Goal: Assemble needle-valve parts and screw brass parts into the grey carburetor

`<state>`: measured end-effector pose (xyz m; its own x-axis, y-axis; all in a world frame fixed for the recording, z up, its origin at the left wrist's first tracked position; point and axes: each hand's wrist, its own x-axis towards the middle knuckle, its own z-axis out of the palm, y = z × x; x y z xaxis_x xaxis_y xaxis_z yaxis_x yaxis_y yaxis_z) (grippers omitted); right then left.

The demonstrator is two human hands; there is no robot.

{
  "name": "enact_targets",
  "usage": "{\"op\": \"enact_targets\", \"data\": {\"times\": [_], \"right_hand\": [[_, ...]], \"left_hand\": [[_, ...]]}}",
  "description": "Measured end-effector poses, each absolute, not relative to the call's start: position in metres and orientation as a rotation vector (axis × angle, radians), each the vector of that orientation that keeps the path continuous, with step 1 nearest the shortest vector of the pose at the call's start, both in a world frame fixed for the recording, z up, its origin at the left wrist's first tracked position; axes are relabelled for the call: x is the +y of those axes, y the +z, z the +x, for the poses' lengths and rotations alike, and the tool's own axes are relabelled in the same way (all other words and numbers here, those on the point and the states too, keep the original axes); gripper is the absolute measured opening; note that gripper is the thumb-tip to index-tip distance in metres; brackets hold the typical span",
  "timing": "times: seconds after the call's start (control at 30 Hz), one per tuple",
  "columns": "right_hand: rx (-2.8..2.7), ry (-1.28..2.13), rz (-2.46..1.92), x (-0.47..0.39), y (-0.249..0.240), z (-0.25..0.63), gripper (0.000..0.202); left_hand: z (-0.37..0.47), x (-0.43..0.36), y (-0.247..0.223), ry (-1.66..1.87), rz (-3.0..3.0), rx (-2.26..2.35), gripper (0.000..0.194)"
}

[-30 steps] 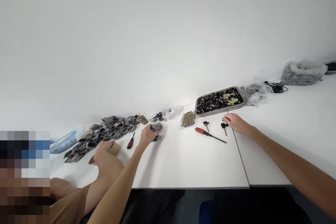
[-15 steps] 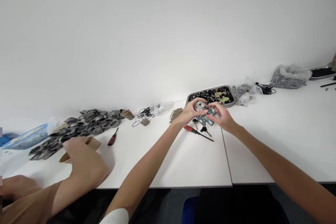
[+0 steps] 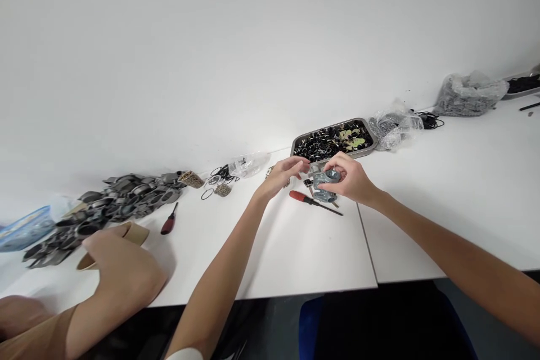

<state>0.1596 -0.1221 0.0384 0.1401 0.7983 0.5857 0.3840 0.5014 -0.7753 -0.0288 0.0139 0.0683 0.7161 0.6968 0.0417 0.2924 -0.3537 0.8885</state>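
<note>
My right hand [image 3: 348, 180] grips a grey metal housing [image 3: 325, 187] with a round opening, over the white table just in front of the parts tray. To its left, my left hand [image 3: 284, 175] is apart from the housing, its fingers spread and nothing between them. Beneath the hands lies a screwdriver [image 3: 300, 197] with a red handle, its dark shaft pointing right. Small dark pieces [image 3: 308, 183] show partly beside the housing. A pile of small brass-coloured parts is mostly hidden behind my left hand.
A metal tray [image 3: 293, 147] holds black and yellow-green parts. Plastic bags [image 3: 394, 126] stand right of it. At left are a heap of grey housings [image 3: 126, 197], a second screwdriver [image 3: 169, 222], cups of small parts [image 3: 192, 179] and another person's arm [image 3: 122, 281] by a cardboard cup.
My left hand has let go of the metal parts and moved left. My right hand now holds the housing in a different orientation. The view has shifted slightly.
</note>
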Motion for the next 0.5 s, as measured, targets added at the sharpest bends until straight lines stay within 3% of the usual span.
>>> {"op": "enact_targets", "data": {"times": [0.33, 0.5], "right_hand": [[-1.818, 0.389, -1.056, -0.14, 0.042, 0.139, 0.025], [-1.985, 0.395, -1.122, -0.148, 0.037, 0.127, 0.025]], "left_hand": [[-0.035, 0.012, 0.023, 0.525, 2.289, 0.969, 0.018], [-0.041, 0.019, 0.035, 0.815, 2.019, 1.003, 0.028]]}}
